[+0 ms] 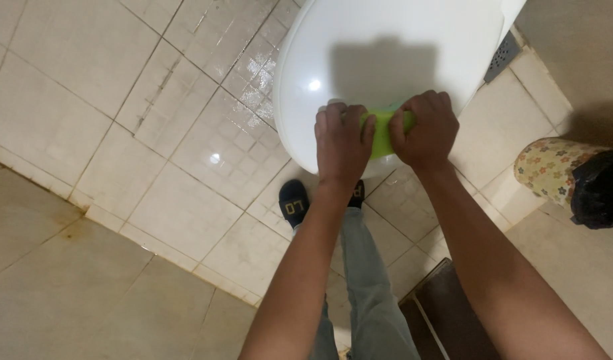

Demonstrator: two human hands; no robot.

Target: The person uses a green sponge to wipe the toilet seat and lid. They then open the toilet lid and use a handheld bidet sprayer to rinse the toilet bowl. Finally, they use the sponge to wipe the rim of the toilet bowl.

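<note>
Hands meet over a closed white toilet lid [386, 60], seen from above. The left hand [343, 143] and right hand [426, 130] are both clenched around a bright green cloth [384, 133], which is bunched between them and pressed against the front edge of the lid. Only a narrow strip of cloth shows between the fingers. A dark shadow of the head falls across the middle of the lid.

Below the lid, one foot in a black sock [294, 203] stands on a pale tiled floor [186, 167]. The tiles beside the toilet shine with patches of wet. To the right stands a flowered bin [546, 167] lined with a black bag [600, 190]. A grey floor drain [503, 57] sits near the top right.

Likely risks, judged from this view: the socked foot could slip on the glossy wet tiles while the body leans forward; hard pressure at the lid's front edge could make the lid shift or flex; and the small bunched cloth could slide on the smooth plastic, letting bare knuckles scrape the rim.
</note>
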